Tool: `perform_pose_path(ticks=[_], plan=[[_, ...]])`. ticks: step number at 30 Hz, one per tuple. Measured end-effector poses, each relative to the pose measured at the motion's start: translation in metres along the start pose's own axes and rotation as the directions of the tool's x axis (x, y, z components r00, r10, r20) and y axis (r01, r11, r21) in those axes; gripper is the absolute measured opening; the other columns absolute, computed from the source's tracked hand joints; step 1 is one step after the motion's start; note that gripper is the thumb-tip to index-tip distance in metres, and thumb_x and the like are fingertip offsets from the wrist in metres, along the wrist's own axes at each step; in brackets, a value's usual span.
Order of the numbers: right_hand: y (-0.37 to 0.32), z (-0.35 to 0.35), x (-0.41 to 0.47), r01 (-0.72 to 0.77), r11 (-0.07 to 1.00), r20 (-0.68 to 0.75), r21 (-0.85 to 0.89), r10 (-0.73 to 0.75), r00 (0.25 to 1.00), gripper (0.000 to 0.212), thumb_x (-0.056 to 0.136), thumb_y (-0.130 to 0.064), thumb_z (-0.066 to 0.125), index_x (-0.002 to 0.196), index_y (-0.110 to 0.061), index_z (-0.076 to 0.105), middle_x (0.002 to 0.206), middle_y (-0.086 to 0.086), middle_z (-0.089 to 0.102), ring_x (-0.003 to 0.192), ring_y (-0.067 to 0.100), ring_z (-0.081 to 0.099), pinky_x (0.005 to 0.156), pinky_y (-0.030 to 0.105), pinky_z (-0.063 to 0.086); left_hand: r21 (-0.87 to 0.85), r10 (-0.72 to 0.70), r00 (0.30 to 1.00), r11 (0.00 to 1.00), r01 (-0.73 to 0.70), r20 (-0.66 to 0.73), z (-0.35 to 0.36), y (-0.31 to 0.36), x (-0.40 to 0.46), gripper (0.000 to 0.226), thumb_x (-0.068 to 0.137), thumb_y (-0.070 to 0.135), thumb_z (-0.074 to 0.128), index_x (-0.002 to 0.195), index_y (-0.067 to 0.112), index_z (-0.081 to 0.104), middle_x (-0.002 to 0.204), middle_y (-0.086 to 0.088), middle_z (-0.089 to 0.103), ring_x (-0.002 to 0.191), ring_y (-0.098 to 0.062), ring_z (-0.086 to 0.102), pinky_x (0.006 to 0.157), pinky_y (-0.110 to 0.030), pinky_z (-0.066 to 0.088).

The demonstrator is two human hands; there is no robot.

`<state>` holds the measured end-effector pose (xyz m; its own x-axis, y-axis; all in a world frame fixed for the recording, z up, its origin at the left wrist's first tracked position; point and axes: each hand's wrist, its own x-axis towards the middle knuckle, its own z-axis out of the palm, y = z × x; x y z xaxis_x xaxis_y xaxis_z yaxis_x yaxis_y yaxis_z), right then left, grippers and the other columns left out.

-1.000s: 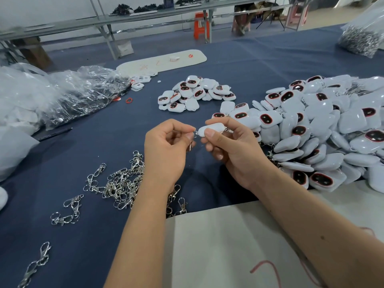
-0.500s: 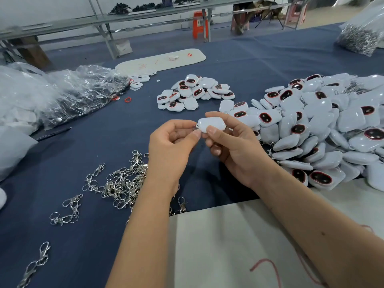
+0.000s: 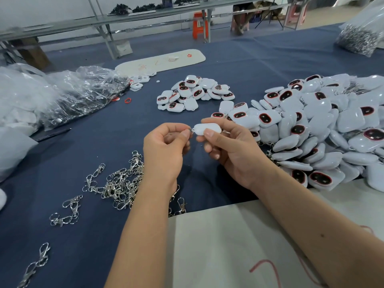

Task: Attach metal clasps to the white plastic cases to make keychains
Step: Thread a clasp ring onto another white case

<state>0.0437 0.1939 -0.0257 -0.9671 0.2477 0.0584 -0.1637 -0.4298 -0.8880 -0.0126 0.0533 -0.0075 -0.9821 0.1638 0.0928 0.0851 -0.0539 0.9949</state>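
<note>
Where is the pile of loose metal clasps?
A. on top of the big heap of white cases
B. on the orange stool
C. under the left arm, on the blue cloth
C: the clasps lie on the blue cloth beside and under the left forearm.

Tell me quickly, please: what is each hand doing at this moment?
Left hand: closed, pinching a metal clasp at the case's end.
Right hand: closed, holding the white plastic case.

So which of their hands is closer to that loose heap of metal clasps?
Left. The left hand hangs just above the heap of metal clasps, at its right edge; the right hand is farther right, holding the white case.
</note>
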Motion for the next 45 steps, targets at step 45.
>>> perform_pose_path(ticks=[45], plan=[[0.002,0.000,-0.001,0.061,0.993,-0.041,-0.103,-0.066,0.997,0.026,0.100,-0.006,0.063,0.126,-0.002,0.062,0.075,0.007,0.064,0.060,0.014,0.056,0.055,0.021,0.046,0.640,0.349,0.908,0.648,-0.413,0.233,0.004,-0.005,-0.005,0.016,0.092,0.000,0.063,0.085,0.013,0.065,0.081,0.002,0.064,0.077,-0.021,0.059,0.074,-0.044,0.051]])
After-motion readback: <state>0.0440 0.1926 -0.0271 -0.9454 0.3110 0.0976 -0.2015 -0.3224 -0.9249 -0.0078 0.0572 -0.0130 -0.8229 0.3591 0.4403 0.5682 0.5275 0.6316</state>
